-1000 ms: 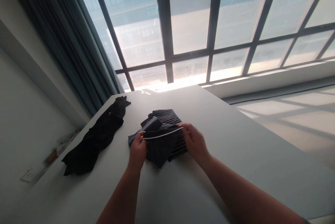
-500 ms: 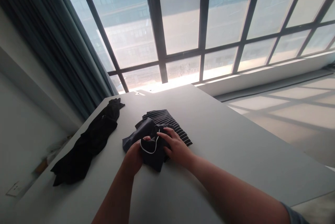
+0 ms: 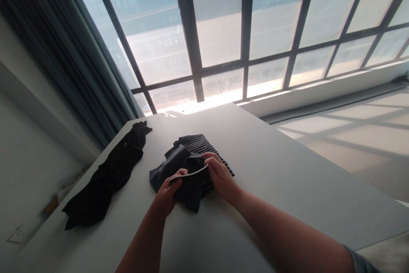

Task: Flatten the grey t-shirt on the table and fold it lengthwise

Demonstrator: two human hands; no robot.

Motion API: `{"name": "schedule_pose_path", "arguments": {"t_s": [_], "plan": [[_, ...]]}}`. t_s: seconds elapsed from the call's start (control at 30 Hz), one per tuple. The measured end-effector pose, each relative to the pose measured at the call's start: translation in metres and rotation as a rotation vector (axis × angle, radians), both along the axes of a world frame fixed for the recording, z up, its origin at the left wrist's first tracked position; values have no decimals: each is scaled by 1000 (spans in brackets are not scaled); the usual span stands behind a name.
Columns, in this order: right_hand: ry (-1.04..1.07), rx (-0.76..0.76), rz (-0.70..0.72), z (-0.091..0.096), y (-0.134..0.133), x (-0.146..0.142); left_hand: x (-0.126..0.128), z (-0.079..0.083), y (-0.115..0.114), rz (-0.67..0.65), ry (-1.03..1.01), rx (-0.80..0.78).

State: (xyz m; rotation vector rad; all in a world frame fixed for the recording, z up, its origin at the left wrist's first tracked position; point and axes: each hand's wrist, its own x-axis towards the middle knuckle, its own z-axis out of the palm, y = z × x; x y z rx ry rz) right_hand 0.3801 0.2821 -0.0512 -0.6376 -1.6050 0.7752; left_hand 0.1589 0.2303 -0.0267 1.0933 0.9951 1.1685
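White-edged garment (image 3: 190, 194), one, held by two hands (image 3: 166, 196) (image 3: 223, 179), near one black heap (image 3: 110, 177)

Okay, striped cloth (image 3: 195, 143) is black with thin white lines. Dark garment (image 3: 189, 198) over it: charcoal-ish, white edging. Rumpled cloth (image 3: 107, 177) left of it: plain black. Table (image 3: 271, 158) underneath: white.

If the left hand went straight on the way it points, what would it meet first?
The dark cloth the left hand pinches, likely then the striped cloth beyond; depth is unclear.
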Motion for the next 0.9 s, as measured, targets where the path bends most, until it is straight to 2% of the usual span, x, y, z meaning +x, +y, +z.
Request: {"name": "schedule_pose_path", "arguments": {"t_s": [0.07, 0.1, 0.13, 0.23, 0.27, 0.3, 0.33, 0.4, 0.47, 0.5, 0.57, 0.63, 0.77, 0.83, 0.9], "plan": [[89, -47, -68, 8, -3, 6, -7, 4, 2, 95, 74, 2], [118, -67, -112, 11, -4, 9, -10, 7, 2, 101, 142, 29], [133, -86, -166, 13, -4, 12, -13, 10, 2, 56, 229, 60], [69, -144, -318, 14, 1, 20, -18, 19, -1, -253, 502, 116], [30, -152, -348, 14, 3, 21, -19, 21, -1, -317, 566, 122], [-6, -149, -367, 13, 5, 22, -19, 20, -1, -322, 611, 132], [-31, -135, -376, 13, 6, 23, -20, 19, 0, -271, 638, 148], [-42, -84, -376, 13, 7, 23, -22, 14, 3, -83, 661, 182], [-28, -15, -323, 15, 3, 21, -23, 10, 6, 63, 695, 190], [-24, 22, -272, 16, 1, 21, -24, 8, 6, 92, 714, 184], [-31, 90, -164, 18, -5, 19, -24, 6, 5, 77, 742, 165], [-46, 128, -118, 19, -10, 18, -23, 7, 3, 26, 738, 156], [-59, 95, -225, 19, -9, 19, -19, 10, 0, -74, 614, 147], [-60, 77, -278, 18, -6, 19, -19, 9, 2, -32, 559, 145], [-62, 95, -296, 19, -4, 19, -20, 8, 5, 76, 519, 142]]}}
